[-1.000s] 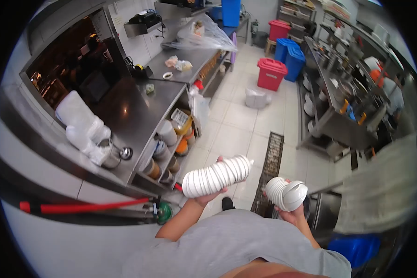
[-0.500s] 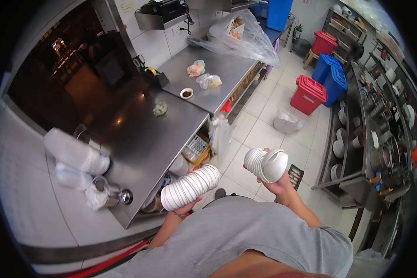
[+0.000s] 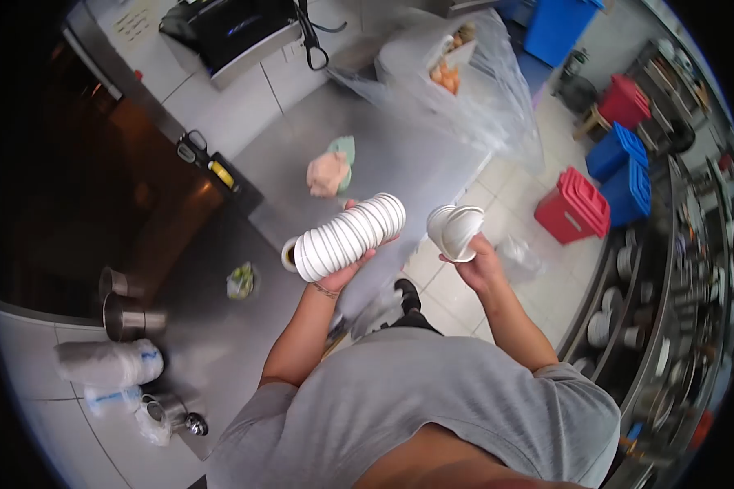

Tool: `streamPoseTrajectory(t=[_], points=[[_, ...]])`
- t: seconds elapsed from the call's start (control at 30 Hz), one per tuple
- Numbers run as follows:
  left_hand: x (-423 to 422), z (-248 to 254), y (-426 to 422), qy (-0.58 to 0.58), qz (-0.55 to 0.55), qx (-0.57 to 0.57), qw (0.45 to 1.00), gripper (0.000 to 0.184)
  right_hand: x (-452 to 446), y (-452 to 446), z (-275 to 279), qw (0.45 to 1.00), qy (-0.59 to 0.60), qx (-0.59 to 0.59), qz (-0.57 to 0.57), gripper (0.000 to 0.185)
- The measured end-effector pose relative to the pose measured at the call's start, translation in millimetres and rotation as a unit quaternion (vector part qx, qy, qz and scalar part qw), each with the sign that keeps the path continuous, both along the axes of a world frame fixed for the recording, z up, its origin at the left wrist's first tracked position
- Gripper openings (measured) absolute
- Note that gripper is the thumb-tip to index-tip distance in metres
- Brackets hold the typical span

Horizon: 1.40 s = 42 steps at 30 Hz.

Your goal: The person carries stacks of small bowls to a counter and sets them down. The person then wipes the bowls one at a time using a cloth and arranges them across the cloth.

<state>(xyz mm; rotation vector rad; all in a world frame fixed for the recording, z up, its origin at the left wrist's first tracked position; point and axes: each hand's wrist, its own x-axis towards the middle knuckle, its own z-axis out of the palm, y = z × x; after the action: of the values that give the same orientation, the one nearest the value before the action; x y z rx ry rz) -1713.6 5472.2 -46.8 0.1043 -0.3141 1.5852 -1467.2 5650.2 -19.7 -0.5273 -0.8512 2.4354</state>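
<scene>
A long row of nested white bowls (image 3: 351, 236) lies on its side in my left hand (image 3: 347, 273), whose fingers wrap round it from below. My right hand (image 3: 481, 265) grips a shorter stack of white bowls (image 3: 453, 230), with the outermost one tilted. Both stacks are above the edge of the steel counter (image 3: 277, 134) and apart from each other. Partly hidden behind the long row is a small dish with dark contents (image 3: 289, 254). Just beyond the row sits a pink and green bundle (image 3: 329, 169).
A clear plastic bag (image 3: 497, 98) covers things at the counter's far end. Scissors (image 3: 192, 148) and a small wrapped item (image 3: 240, 280) are at the left, above steel cups (image 3: 130, 318). Red (image 3: 573, 208) and blue bins (image 3: 628, 191) stand on the floor, beside shelves (image 3: 628, 326).
The view has turned and come closer to the counter. Both hands, still holding their stacks, have moved from over the floor and counter front to the counter's edge.
</scene>
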Motion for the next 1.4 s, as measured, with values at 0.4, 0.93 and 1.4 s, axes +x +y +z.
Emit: streamPoseTrajectory(t=[0.4, 0.93, 1.4], points=[[-189, -39, 177, 0.133, 0.26, -0.243, 0.925, 0.055, -315, 199, -39, 0.98, -0.08, 0.123, 0.133, 0.068], [-304, -21, 222, 0.675, 0.288, -0.419, 0.535, 0.097, -439, 253, -82, 0.715, -0.127, 0.681, 0.096, 0.077], [-286, -78, 217, 0.638, 0.456, -0.531, 0.321, 0.098, -432, 227, -106, 0.796, -0.086, 0.6, 0.005, 0.089]])
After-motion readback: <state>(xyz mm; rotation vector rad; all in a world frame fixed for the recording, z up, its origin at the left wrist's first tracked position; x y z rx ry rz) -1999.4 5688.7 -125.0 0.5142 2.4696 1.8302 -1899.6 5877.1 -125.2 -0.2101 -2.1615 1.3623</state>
